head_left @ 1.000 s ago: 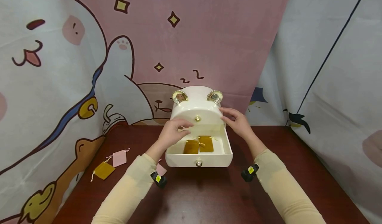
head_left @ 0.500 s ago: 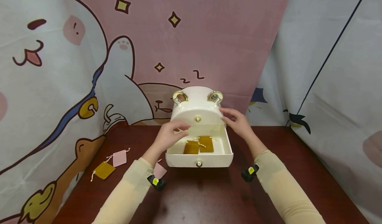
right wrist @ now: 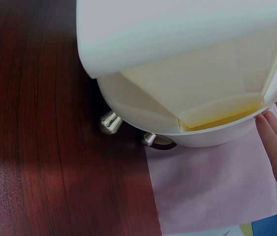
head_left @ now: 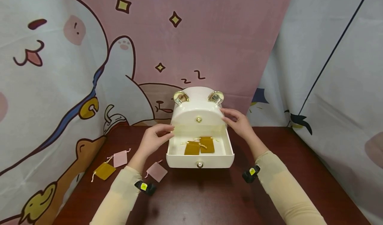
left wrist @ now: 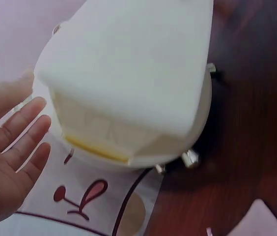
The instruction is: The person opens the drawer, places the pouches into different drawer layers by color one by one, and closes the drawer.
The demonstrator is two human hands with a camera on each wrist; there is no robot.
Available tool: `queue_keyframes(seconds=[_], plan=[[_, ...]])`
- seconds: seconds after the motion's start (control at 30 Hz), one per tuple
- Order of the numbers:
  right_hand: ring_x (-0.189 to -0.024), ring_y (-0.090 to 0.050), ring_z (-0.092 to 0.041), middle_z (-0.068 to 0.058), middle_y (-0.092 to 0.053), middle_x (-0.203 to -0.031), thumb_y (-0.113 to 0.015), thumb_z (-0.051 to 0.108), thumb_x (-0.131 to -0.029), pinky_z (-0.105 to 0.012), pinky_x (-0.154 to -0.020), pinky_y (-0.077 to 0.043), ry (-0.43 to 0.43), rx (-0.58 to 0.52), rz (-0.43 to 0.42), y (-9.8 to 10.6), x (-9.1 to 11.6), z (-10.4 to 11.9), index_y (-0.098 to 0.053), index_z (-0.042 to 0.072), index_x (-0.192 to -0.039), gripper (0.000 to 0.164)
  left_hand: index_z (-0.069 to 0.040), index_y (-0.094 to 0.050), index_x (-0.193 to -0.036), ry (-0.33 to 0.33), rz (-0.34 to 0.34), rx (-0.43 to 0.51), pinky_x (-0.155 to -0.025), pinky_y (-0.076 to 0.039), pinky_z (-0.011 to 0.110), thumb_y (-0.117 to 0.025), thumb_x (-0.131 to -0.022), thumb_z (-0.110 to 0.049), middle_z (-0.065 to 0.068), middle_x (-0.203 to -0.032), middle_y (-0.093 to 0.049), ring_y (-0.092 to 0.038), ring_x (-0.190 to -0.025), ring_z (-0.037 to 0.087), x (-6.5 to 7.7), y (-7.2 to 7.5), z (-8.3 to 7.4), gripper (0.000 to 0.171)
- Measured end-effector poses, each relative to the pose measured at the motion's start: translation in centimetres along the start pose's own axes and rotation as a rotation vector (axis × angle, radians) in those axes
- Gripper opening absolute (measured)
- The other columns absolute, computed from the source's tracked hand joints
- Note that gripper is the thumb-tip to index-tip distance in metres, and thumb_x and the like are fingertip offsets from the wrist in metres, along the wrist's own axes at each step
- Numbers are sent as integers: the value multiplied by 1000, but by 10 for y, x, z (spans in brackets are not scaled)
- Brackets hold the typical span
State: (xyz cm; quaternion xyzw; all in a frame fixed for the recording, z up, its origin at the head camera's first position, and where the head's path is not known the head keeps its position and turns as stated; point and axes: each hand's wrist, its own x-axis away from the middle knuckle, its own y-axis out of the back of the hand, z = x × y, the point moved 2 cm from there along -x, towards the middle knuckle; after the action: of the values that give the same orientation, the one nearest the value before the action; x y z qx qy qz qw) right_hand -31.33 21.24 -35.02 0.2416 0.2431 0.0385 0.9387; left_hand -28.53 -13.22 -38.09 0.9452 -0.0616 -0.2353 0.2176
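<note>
White box (head_left: pixel 199 129) stands on dark wood (head_left: pixel 197 198) before cartoon cloth (head_left: pixel 221 45), flanked by spread fingers (left wrist: pixel 29 140).

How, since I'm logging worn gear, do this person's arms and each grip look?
The left sleeve and right sleeve are long and pale yellow. The left wrist device and right wrist device are small and black, each with a bright yellow-green square. The left grip and right grip are bare hands, no gloves or rings showing. No cables are visible.
</note>
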Motion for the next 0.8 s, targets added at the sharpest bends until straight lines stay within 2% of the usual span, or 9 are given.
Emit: queue_keyframes(seconds=[0.43,0.8], plan=[[-120,-54,-44,-25,-57,-133,-66,2,-94,-55,-96,-47,1,5,-4,0,0,-2,-60,-7,-131,38,-10,-72,-118,105,-89,-45,-88,-52,50,-79,-87,-24,7,-112,-72,-64,-107,30,34,36,44,35],[-122,-53,-43,-26,-56,-133,-66,1,-94,-57,-97,-46,2,-12,-1,0,-1,-2,-60,-7,-130,38,-10,-69,-123,199,-115,-131,-85,-51,26,-75,-90,-29,8,-113,-71,-62,-110,28,61,65,78,39]])
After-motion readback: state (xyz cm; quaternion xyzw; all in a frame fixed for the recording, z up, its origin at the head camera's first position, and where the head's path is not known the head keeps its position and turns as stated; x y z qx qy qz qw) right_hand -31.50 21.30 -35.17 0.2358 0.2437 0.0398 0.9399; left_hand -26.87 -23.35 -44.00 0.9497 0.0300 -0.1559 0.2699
